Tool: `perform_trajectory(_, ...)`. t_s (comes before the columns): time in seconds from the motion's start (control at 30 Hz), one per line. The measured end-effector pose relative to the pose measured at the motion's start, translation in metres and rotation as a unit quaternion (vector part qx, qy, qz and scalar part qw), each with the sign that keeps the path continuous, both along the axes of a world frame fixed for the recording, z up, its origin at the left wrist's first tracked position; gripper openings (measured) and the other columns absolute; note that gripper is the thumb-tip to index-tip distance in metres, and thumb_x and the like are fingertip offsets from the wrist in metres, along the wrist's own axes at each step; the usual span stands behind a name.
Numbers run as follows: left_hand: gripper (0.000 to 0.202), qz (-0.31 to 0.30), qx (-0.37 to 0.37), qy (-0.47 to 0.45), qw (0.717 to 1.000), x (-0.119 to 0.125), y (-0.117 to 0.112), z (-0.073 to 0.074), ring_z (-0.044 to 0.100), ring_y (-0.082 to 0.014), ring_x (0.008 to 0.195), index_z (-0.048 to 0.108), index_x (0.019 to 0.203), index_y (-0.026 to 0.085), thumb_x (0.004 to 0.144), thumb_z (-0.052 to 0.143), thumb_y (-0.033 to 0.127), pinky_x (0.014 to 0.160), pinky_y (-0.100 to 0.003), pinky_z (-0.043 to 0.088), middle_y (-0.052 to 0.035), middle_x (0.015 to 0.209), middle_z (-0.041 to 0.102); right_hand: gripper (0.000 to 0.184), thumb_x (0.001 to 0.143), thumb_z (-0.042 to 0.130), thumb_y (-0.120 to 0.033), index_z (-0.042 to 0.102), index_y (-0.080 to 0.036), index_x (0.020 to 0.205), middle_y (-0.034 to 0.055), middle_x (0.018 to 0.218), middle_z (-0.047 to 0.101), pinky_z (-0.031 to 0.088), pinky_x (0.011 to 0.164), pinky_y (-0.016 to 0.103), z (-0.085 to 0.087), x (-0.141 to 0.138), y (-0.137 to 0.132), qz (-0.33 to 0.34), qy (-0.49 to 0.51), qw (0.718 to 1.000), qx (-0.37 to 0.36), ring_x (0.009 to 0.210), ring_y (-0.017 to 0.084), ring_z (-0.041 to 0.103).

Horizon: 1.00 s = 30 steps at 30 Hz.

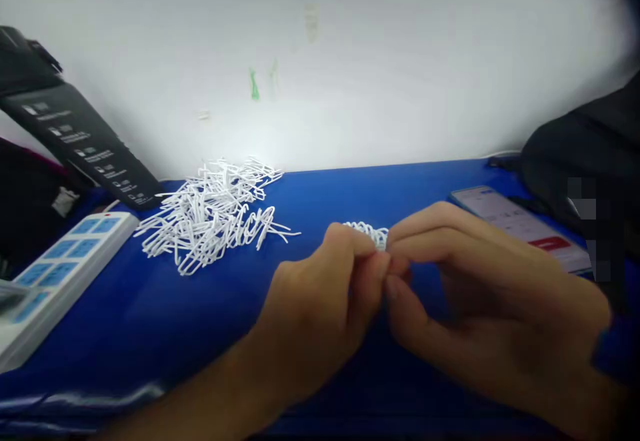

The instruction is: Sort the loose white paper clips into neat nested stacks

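As the 2 hands met above the blue-covered table (165, 341), they pinched a linked strip of white wire clips (367, 233) between them, the strip sitting just above the fingertips of both. The left hand (310, 314) was curled, its fingers bent in toward the palm and its forearm coming in from the lower left. The right hand (493, 294) reached in from the lower right, its thumb low and its fingers stretched across the top. Both hands were closed on the strip, gripping it rather than released, though the fingers hid part of it. The strip's long axis ran nearly level, left to right across the view, its right end tucked in at the right hand's fingers. To the left of the left hand lay a loose heap of similar white clips (210, 217), well apart from it, with a white power strip (65, 274) farther left still. Past the right hand's fingers lay a smartphone (520, 224), face up, near a black bag (585, 154).
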<state>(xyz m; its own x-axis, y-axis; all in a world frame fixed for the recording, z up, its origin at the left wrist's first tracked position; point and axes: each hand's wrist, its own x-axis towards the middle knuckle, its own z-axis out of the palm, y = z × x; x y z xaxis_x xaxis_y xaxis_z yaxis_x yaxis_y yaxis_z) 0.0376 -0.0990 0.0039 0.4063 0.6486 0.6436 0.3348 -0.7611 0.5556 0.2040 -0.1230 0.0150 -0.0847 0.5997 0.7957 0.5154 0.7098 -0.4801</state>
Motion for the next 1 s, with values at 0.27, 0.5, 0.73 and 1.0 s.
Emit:
perform_trajectory(0.27,0.011,-0.002,0.004,0.028,1.000,-0.001,-0.002,-0.002,0.040,-0.0068,0.050,0.045,0.099,0.024,0.107,0.053,0.021,0.049,-0.022,0.028,0.0072,0.069,0.051,0.019,0.080,0.072,-0.007,0.064,-0.025,0.079,0.0003,0.079,0.069,0.046,0.056,0.033,0.004,0.007,0.004,-0.058,-0.026,0.998,0.019,0.066,0.016,0.063)
perform_trajectory(0.5,0.010,-0.035,-0.103,-0.074,0.991,0.001,-0.006,-0.007,0.037,-0.0077,0.051,0.046,0.101,0.024,0.110,0.049,0.027,0.046,-0.022,0.028,0.0062,0.069,0.045,0.017,0.082,0.071,-0.009,0.063,-0.024,0.078,0.0008,0.079,0.068,0.047,0.059,0.034,0.005,0.011,0.008,-0.081,-0.030,0.995,0.048,0.068,0.016,0.064)
perform_trajectory(0.73,0.016,-0.054,-0.181,-0.131,0.973,0.006,-0.007,0.001,0.036,-0.0076,0.051,0.047,0.100,0.023,0.112,0.046,0.034,0.043,-0.021,0.031,0.0054,0.071,0.043,0.016,0.084,0.071,-0.011,0.065,-0.026,0.083,0.0010,0.080,0.070,0.054,0.059,0.033,0.001,0.004,0.004,-0.047,-0.051,0.997,0.043,0.068,0.017,0.067)
perform_trajectory(1.0,0.015,-0.073,-0.177,-0.119,0.974,0.006,-0.008,0.001,0.040,-0.0079,0.052,0.047,0.100,0.023,0.113,0.044,0.032,0.045,-0.022,0.035,0.0048,0.073,0.047,0.015,0.083,0.071,-0.013,0.065,-0.027,0.082,0.0019,0.078,0.069,0.056,0.058,0.033,0.001,0.002,0.003,-0.037,-0.035,0.998,0.025,0.067,0.018,0.067)
